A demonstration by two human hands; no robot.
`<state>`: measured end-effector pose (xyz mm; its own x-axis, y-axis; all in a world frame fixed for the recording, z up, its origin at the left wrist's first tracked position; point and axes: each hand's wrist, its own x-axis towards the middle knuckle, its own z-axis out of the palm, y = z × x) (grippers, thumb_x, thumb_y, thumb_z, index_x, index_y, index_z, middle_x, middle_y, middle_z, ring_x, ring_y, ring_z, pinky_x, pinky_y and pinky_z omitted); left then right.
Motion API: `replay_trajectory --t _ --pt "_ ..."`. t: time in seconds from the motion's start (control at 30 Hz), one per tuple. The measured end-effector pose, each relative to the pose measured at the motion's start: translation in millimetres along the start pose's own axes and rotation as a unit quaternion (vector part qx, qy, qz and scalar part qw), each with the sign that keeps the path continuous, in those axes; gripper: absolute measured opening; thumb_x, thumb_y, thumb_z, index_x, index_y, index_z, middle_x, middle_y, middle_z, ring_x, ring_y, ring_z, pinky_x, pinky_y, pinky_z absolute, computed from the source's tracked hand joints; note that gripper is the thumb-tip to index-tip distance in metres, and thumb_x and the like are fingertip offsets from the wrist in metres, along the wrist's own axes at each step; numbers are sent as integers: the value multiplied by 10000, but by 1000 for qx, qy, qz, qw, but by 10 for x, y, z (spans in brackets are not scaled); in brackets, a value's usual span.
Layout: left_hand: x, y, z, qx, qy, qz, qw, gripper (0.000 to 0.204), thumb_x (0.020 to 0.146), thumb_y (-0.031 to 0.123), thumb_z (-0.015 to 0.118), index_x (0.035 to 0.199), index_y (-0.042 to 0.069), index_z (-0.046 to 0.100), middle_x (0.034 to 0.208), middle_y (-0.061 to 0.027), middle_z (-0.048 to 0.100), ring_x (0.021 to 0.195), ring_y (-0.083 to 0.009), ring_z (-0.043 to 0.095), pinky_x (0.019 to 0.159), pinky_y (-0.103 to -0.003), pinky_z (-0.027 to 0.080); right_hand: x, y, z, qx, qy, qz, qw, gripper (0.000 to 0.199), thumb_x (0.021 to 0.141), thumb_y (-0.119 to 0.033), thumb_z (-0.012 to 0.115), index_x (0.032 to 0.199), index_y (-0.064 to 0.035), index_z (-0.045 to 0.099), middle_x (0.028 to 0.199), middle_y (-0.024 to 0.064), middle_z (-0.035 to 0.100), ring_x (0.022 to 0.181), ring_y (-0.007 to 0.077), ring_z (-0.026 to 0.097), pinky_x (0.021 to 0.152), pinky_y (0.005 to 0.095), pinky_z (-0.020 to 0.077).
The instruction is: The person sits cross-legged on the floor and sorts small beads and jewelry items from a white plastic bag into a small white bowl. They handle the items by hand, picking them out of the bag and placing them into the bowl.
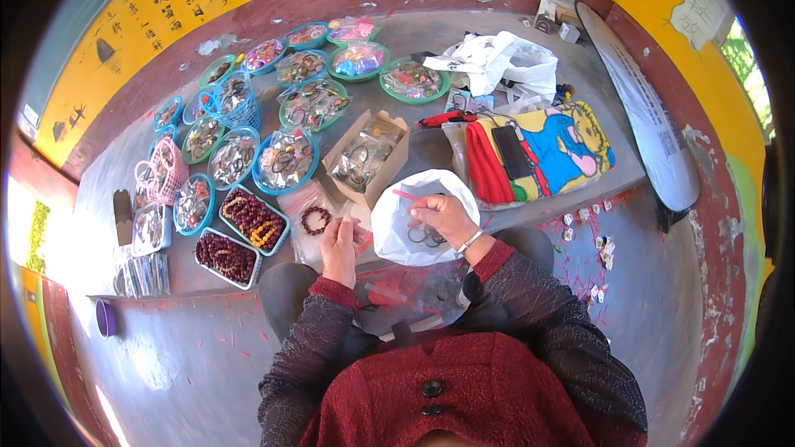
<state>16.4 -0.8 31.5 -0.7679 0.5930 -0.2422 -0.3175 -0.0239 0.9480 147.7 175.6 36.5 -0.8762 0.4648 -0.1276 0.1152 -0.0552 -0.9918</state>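
Head view of a seated person sorting bead jewellery at a low grey desk point(497, 58). The right hand point(445, 213) is raised over a white plastic bag point(397, 228), its fingers pinched together on a thin pink strip point(406, 194); just what the strip is cannot be told. Several dark rings or bangles point(424, 237) lie in the bag's mouth below that hand. The left hand point(338, 247) rests on clear packets just beside the bag, fingers loosely together; whether it grips anything cannot be told. Just beside its fingertips lies a dark red bead bracelet point(315, 219). The bag appears light, thin and limp, likely to collapse unless taken by its rim; the bangles look rigid, smooth and rather slippery, best hooked through the opening or pinched across the band. The bracelet, presumably strung, would flex and is best lifted as a loop. To the left stand a tray of red and yellow beads point(254, 219) and another tray of dark beads point(225, 257); an open cardboard box point(368, 153) lies ahead, round baskets of wrapped items point(286, 157) beyond, and a colourful cartoon-print bag point(563, 149) to the right.
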Motion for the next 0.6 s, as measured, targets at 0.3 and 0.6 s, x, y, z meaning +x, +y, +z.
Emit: replay_trajectory --t 0.3,0.6 --pt "-18 -143 154 -16 -177 -65 982 183 844 122 589 969 -10 613 855 -27 621 782 -79 545 731 -203 408 -10 -24 67 9 -99 73 992 184 838 -189 595 903 -19 620 770 19 637 694 63 569 575 193 409" --pt "6 -166 84 -165 -113 -135 971 208 817 181 624 963 33 633 897 -31 631 830 -89 538 704 -240 373 -31 -1 169 -7 -99 72 992 188 804 -168 644 909 -12 652 785 13 641 712 64 570 620 207 443"
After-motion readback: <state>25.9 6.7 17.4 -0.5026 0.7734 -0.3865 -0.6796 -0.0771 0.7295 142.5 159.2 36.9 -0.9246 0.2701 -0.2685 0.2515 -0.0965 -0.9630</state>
